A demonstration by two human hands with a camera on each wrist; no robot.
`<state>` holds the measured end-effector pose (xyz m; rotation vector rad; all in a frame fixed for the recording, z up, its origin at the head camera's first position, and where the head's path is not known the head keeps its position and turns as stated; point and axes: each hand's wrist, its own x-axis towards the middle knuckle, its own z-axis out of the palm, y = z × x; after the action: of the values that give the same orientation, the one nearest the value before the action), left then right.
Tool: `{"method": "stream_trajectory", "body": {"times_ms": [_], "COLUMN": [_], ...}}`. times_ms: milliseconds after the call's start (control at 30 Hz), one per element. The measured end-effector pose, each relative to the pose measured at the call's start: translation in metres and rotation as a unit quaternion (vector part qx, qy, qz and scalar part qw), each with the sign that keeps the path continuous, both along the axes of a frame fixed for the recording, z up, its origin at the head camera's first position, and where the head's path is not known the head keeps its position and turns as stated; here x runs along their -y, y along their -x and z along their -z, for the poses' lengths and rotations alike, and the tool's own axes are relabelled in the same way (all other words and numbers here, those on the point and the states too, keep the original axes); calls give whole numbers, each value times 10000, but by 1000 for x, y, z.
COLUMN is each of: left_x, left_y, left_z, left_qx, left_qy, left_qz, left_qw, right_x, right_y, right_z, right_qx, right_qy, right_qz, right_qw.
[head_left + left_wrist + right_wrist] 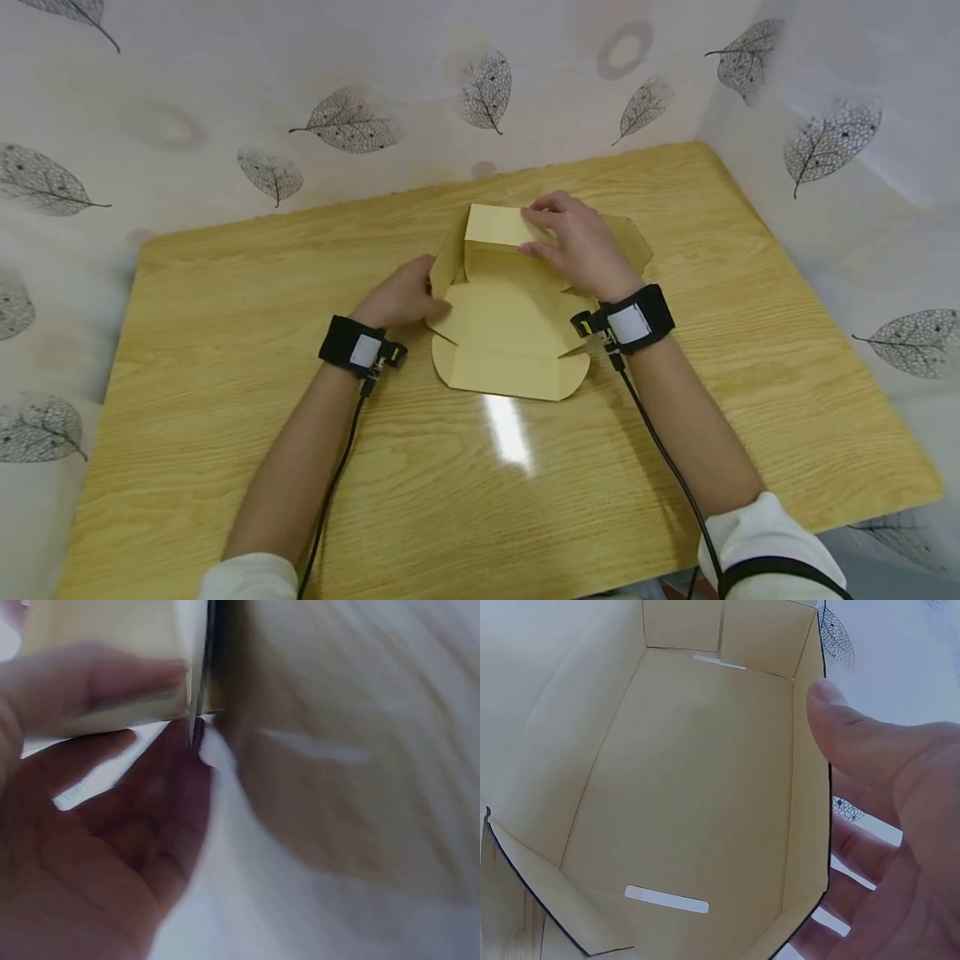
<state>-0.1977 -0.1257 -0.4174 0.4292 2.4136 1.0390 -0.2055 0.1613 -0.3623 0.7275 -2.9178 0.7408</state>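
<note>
A partly folded yellow-brown cardboard box [510, 321] lies on the wooden table, its back panel raised and its front lid panel with rounded side tabs [573, 377] spread flat towards me. My left hand [401, 296] pinches the left side flap [448, 258], thumb on the inner face and fingers behind. At the back, my right hand [581, 246] holds the right part of the folded top edge [491, 225]. In the right wrist view, the thumb lies at the narrow wall [804, 795] and the fingers are outside it. A cut slot [667, 898] shows in the panel.
The wooden table [247, 400] extends around the box, and a leaf-patterned covering [420, 50] hangs behind and to the right. Both wrists wear black straps [637, 321] with small cameras. Cables [330, 492] run back along the forearms.
</note>
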Motion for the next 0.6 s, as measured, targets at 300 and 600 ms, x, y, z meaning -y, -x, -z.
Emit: {"method": "stream_trajectory", "body": {"times_ms": [300, 600], "left_x": [-15, -2], "left_y": [-5, -10], "left_z": [-19, -15], "left_qx": [-514, -1763], "left_qy": [-484, 541], "left_qz": [-147, -1091], "left_qw": [9974, 9768], "right_x": [10, 45], "right_y": [-7, -35], "right_z": [-6, -9], "right_qx": [143, -123], "right_qy": [-98, -320], "right_qz": [-546, -1025], "right_qw": [9984, 9941]}}
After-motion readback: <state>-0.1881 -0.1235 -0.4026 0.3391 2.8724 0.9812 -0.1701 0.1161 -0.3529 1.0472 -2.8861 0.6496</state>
